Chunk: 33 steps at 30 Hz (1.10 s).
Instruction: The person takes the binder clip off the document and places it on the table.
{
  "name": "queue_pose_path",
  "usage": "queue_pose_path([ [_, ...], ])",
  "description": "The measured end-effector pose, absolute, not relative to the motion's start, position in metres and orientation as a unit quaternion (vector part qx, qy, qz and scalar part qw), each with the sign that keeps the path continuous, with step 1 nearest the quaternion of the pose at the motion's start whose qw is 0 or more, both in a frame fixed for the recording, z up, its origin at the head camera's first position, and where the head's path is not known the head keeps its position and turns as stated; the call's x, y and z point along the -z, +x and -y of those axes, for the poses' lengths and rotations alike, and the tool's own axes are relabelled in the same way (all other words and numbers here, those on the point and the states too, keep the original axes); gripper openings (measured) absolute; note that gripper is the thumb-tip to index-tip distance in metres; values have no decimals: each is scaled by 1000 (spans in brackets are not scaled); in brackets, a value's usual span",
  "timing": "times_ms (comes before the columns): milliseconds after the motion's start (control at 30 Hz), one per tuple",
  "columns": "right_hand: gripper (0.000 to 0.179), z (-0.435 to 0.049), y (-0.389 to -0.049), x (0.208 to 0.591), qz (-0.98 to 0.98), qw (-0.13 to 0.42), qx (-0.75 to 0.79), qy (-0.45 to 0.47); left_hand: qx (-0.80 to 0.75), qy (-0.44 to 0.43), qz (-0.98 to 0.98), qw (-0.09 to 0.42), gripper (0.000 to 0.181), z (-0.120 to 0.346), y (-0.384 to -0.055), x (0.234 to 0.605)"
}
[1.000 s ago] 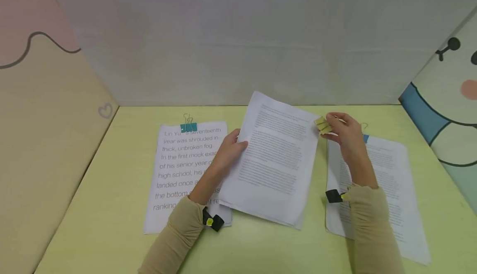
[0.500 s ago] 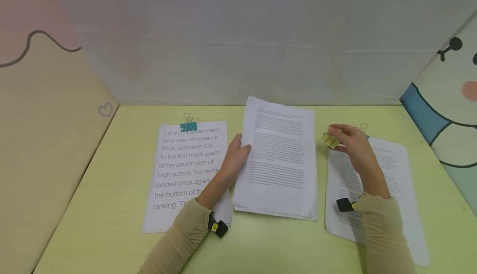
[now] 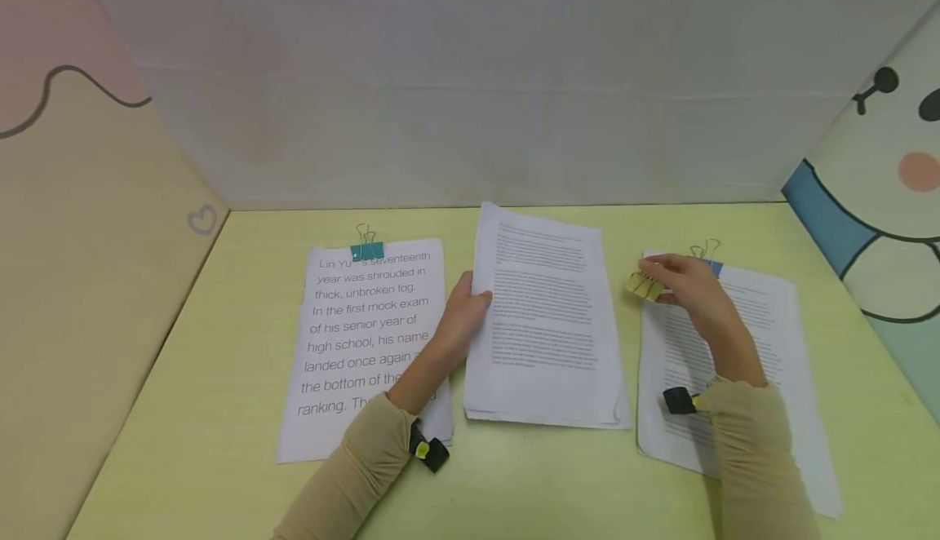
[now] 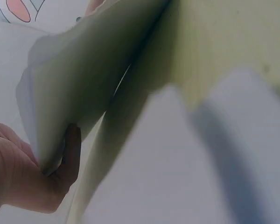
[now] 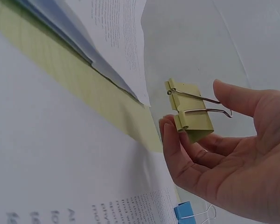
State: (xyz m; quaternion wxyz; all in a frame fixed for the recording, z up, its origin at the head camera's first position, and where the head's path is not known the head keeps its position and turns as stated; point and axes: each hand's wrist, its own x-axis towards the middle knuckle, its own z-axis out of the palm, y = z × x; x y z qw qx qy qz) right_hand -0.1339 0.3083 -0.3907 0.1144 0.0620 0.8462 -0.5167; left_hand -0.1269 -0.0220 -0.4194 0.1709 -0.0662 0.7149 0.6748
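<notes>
My left hand (image 3: 458, 320) grips the left edge of a stack of printed sheets (image 3: 547, 303), thumb on top. In the left wrist view its fingers (image 4: 72, 154) curl under the stack, whose underside (image 4: 79, 88) is raised off the table at the far end. My right hand (image 3: 698, 295) holds a yellow binder clip (image 3: 645, 285) to the right of the stack, apart from it. The right wrist view shows the clip (image 5: 196, 109) between thumb and fingers, its wire handles toward the thumb.
To the left lies a large-print stack (image 3: 360, 344) with a teal binder clip (image 3: 367, 251) at its top. Another stack (image 3: 764, 344) lies under my right forearm, with a blue binder clip (image 3: 714, 266). A pale wall (image 3: 470, 132) stands behind the yellow table (image 3: 220, 360).
The middle stack has come down and turned from a slant to nearly straight. My right hand has drawn the yellow clip away from the stack's upper right corner and lower.
</notes>
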Motion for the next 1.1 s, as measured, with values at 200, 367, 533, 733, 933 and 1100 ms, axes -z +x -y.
queue_pose_path([
  [200, 64, -305, -134, 392, -852, 130, 504, 54, -658, -38, -719, 222, 44, 32, -134, 415],
  [367, 59, -304, -133, 394, -858, 133, 495, 44, -634, -8, -737, 234, 44, 45, -139, 412],
  [533, 59, -303, -132, 394, -865, 139, 481, 30, -591, 11, -770, 240, 34, 53, -143, 410],
  [733, 57, -301, -131, 393, -875, 142, 463, 18, -557, 31, -791, 251, 33, 62, -145, 412],
  [933, 60, -303, -131, 394, -881, 157, 447, -2, -548, 35, -793, 262, 35, 71, -144, 412],
  [1100, 60, -302, -131, 395, -883, 161, 440, -12, -543, 34, -799, 258, 41, 73, -142, 410],
])
